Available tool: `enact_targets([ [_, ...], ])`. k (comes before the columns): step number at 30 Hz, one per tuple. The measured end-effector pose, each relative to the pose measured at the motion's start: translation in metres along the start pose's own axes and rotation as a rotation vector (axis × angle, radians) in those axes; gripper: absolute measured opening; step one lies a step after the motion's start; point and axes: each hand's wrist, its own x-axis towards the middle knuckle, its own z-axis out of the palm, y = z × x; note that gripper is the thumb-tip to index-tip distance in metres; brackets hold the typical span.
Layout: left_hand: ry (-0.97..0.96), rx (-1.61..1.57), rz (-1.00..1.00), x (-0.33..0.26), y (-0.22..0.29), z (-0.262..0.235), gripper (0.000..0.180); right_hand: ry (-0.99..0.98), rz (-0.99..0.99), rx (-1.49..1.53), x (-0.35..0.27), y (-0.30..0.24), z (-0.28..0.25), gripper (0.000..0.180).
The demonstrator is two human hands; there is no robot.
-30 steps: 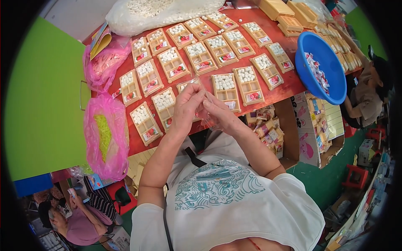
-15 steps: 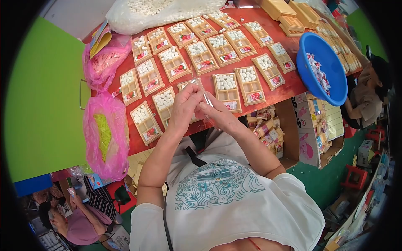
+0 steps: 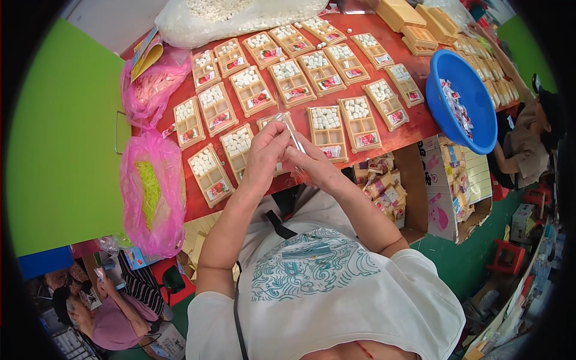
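My left hand (image 3: 268, 150) and my right hand (image 3: 313, 164) meet over the table's near edge, fingers closed on a clear plastic packet (image 3: 294, 137). Its shiny upper end sticks out between them; something reddish shows below my right hand, too blurred to name. Behind my hands a compartment tray (image 3: 264, 122) is mostly hidden. On the right of it stands a tan tray (image 3: 329, 139) with white cubes in its far part and a small sachet in a near compartment. To the left, another tray (image 3: 237, 144) holds white cubes and is partly covered by my left hand.
Rows of similar trays cover the red table (image 3: 393, 139). A blue basin (image 3: 441, 66) of sachets stands right, pink bags (image 3: 129, 180) left, and a large clear bag (image 3: 174, 30) of white cubes at the back. Cartons (image 3: 417, 198) sit below the table. Other people work at both sides.
My hands keep their grip on the plastic packet, with hardly any movement. The view has shifted slightly. At the right, the other person's arm now reaches toward the stacked trays.
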Motion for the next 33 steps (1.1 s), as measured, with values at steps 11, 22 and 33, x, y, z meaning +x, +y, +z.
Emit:
enact_targets([
  [11,0.006,0.003,0.003,-0.0025,0.0017,-0.0005,0.017,-0.005,0.077,-0.017,-0.0015,-0.0011,-0.0010,0.062],
  [22,0.027,-0.008,0.021,-0.0023,-0.0003,-0.0013,0.016,0.009,0.073,-0.014,-0.0001,0.0027,-0.0009,0.068],
  [33,0.037,0.004,0.005,-0.0041,0.0025,-0.0002,0.016,0.016,0.088,-0.010,0.0016,0.0063,-0.0014,0.065],
])
